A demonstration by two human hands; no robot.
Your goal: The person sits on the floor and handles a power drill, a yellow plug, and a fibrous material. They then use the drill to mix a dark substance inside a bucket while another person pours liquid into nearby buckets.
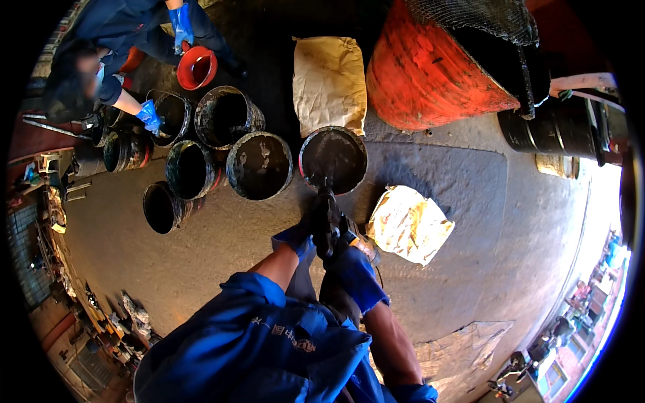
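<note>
Blue gloves cover both my hands. My left hand (295,238) and my right hand (357,270) are closed around a dark hand-held power mixer (327,225), though much of its body is hidden by gloves and shadow. Its shaft points away from me into a round bucket (366,164) holding dark liquid. Beside that bucket on the left stands another bucket (290,176), also with dark contents and paler patches on top. To the right of the mixer lies a crumpled paper sack (411,225).
Several grimy buckets (190,170) cluster at the left. Behind them a co-worker in blue gloves (181,25) holds a red bucket (197,68) and touches a bucket rim. A flat paper sack (329,84) lies ahead. A large orange-red vessel (433,74) and black drum (551,134) stand far right.
</note>
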